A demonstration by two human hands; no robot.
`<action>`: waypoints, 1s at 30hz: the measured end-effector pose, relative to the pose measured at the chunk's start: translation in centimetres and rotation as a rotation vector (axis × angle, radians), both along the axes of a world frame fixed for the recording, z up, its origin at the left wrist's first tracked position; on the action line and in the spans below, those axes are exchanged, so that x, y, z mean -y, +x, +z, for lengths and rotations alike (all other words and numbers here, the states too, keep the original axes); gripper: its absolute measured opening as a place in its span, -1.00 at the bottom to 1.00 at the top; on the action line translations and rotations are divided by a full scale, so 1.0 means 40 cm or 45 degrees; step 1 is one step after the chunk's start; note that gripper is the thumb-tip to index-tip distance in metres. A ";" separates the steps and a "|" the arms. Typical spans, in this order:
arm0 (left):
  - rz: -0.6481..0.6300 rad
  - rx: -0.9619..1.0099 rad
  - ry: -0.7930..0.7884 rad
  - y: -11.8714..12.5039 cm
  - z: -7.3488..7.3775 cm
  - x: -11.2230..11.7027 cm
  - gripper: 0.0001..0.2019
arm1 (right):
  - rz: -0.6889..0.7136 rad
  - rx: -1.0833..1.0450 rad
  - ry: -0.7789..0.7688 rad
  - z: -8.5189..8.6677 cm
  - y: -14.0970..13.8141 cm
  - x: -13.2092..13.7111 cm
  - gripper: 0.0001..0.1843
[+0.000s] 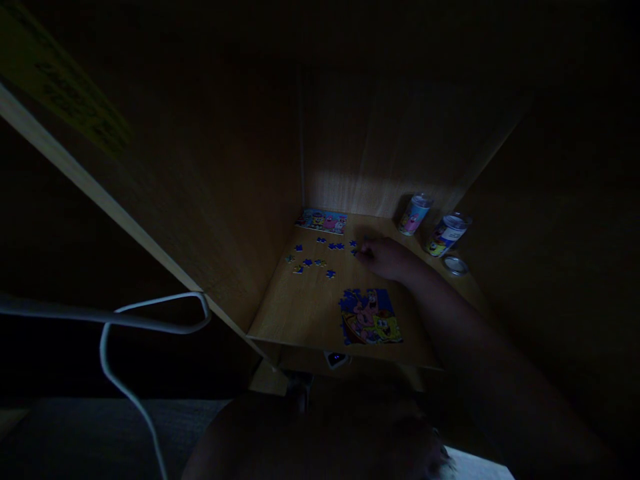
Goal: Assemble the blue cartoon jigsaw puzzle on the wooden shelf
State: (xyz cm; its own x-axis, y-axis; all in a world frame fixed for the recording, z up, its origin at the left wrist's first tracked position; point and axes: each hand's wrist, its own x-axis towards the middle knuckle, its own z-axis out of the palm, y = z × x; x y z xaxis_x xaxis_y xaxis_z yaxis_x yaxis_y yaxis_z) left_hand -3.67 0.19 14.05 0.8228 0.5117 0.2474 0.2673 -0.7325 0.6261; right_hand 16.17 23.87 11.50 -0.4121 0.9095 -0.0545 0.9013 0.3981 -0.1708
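Observation:
My right hand (383,258) reaches across a wooden desk (310,313) to several loose blue puzzle pieces (320,257). Its fingers are curled, with the tips down on the pieces near the far middle. A partly assembled cartoon puzzle (370,317) lies close to the front edge, left of my forearm. A printed picture sheet (323,220) lies at the back of the desk. A dark shape at the bottom edge (420,453) may be my left hand, but its fingers are lost in the dark.
Two printed cans (414,213) (447,235) stand at the back right, with a round lid (455,265) lying beside them. Wooden walls close in the desk on the left, back and right. A white cable (150,320) loops at the left. The scene is very dim.

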 end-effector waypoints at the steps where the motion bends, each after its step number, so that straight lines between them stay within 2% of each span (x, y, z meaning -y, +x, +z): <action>1: 0.094 -0.031 0.014 0.010 -0.007 -0.015 -0.78 | -0.003 0.000 0.001 -0.001 0.000 -0.001 -0.62; 4: 0.388 -0.118 0.054 0.036 -0.036 -0.055 -0.68 | -0.003 -0.009 0.013 -0.001 0.000 0.000 -0.61; 7: 0.615 -0.234 0.171 0.049 -0.075 -0.094 -0.47 | 0.005 -0.021 0.018 0.003 0.000 0.002 -0.62; 9: 0.730 -0.313 0.301 0.051 -0.101 -0.120 -0.35 | -0.007 -0.018 0.004 0.007 -0.001 0.004 -0.63; 11: 0.813 -0.348 0.345 0.050 -0.123 -0.143 -0.32 | -0.027 -0.010 -0.003 0.010 -0.002 0.005 -0.64; 14: 0.822 -0.359 0.332 0.046 -0.141 -0.165 -0.37 | -0.024 -0.007 0.007 0.014 -0.003 0.006 -0.64; 17: 0.783 -0.325 0.303 0.037 -0.143 -0.173 -0.38 | -0.013 -0.026 0.005 0.016 -0.002 0.008 -0.66; 21: 0.795 -0.204 0.310 0.008 -0.128 -0.184 -0.39 | -0.027 -0.086 0.024 0.019 0.003 0.007 -0.68; 24: 0.862 -0.166 0.297 -0.023 -0.106 -0.196 -0.59 | 0.033 -0.252 0.003 0.023 0.004 0.008 -0.72; 27: 0.784 -0.191 0.268 -0.050 -0.087 -0.205 -0.84 | 0.214 -0.488 -0.190 0.030 -0.001 0.018 -0.80; 30: 0.702 -0.204 0.256 -0.064 -0.082 -0.211 -0.87 | 0.410 -0.611 -0.484 0.034 -0.009 0.032 -0.80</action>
State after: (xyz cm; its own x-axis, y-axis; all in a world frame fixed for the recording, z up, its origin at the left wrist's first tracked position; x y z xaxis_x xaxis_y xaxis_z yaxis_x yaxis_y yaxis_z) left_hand -6.22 8.62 10.78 0.4849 0.8292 0.2781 0.7204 -0.5590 0.4105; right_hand 15.80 22.59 12.85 -0.7167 0.6916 -0.0893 0.5382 0.4671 -0.7015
